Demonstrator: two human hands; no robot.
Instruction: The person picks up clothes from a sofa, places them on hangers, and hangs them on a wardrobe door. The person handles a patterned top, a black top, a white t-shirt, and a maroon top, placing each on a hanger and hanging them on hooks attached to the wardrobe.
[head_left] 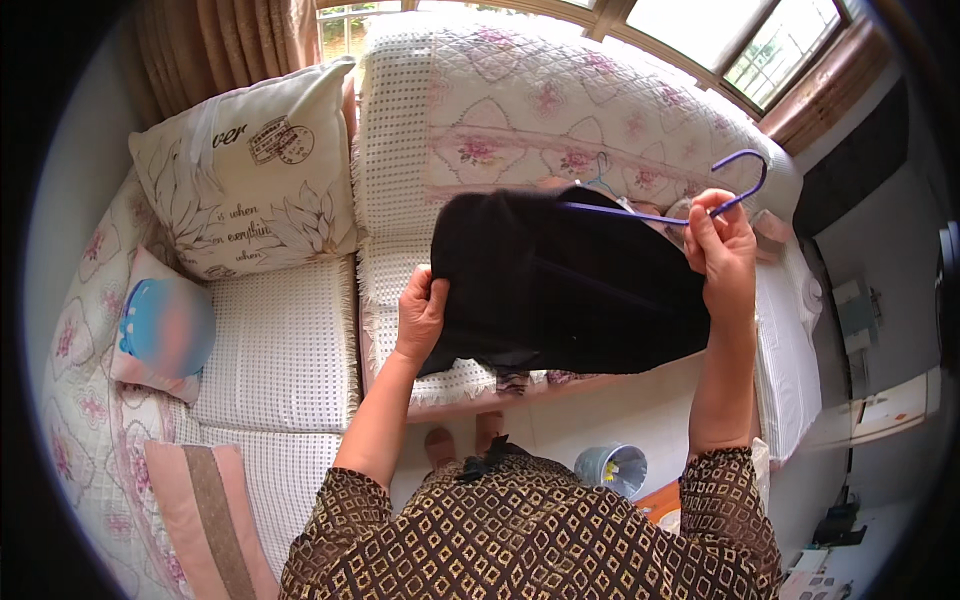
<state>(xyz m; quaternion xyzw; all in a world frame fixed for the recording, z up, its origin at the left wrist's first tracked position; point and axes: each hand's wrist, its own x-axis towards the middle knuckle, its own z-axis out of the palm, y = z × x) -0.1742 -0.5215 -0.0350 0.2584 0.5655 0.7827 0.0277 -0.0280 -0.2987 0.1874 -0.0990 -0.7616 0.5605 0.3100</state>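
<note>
A black garment (pixel 570 285) is stretched between my two hands in front of the sofa; its exact kind does not show. My left hand (pixel 422 312) pinches its left edge, the thumb lying over the cloth. At the upper right my right hand (pixel 720 245) grips a blue clothes hanger (pixel 752 190) near the base of its hook. The hook rises above my fingers, and one arm of the hanger runs left to the garment's top edge. The far end of that arm is hidden in the dark cloth.
Around me is a sofa (pixel 280 340) with white and floral covers. A large printed cushion (pixel 250 180) leans at the back left; a pink cushion (pixel 200 520) lies nearer. Below the garment, a bin (pixel 610 468) stands on the floor. Behind the garment is another hanger (pixel 603 168), partly hidden.
</note>
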